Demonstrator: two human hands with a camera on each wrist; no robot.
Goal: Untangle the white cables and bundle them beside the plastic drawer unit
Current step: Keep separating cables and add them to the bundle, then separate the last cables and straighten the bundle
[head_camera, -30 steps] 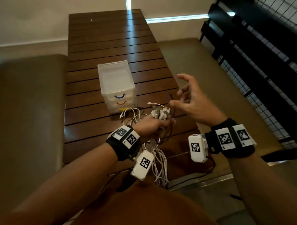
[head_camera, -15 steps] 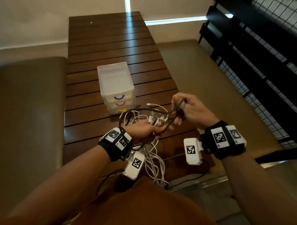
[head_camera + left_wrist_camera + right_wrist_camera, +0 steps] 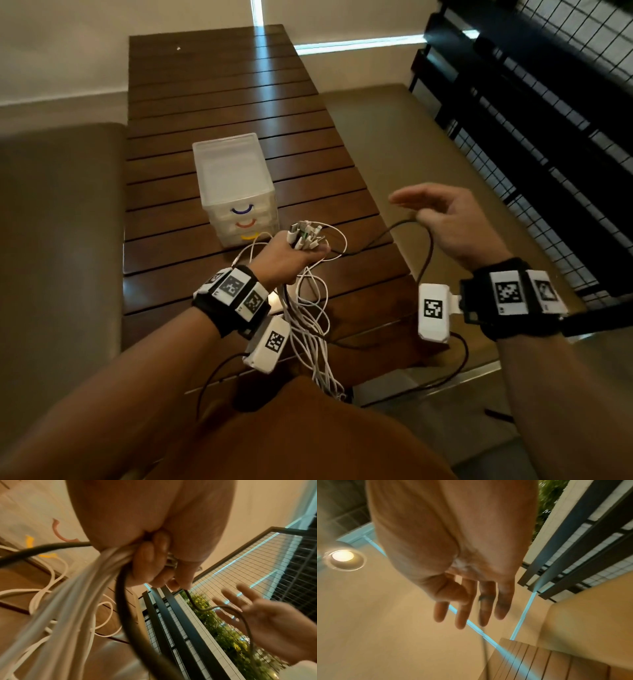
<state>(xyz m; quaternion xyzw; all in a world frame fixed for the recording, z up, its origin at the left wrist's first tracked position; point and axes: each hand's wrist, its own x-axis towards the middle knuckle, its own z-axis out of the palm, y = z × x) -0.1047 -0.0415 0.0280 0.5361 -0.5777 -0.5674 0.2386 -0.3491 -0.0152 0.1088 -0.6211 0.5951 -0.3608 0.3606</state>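
My left hand (image 3: 291, 257) grips a bunch of white cables (image 3: 313, 329) just in front of the clear plastic drawer unit (image 3: 236, 185). Their plugs (image 3: 306, 234) stick up out of the fist, and the loose lengths hang down over the table's near edge. In the left wrist view my fingers (image 3: 147, 563) curl round the white cables (image 3: 68, 608). A thin black cable (image 3: 387, 236) runs from that fist to my right hand (image 3: 445, 222), which is open to the right with straight fingers (image 3: 471, 608). The black cable (image 3: 236, 614) loops across its palm, ungripped.
The slatted dark wood table (image 3: 222, 85) stretches away beyond the drawer unit. Padded brown benches (image 3: 58, 240) flank it on both sides. A black metal mesh railing (image 3: 548, 120) stands at the right. Black wrist-camera leads (image 3: 455, 363) trail off the near edge.
Half a second ago my right hand gripped the black cable close to the left fist. It has since swung out to the right and opened. The left hand keeps its hold on the bunch.
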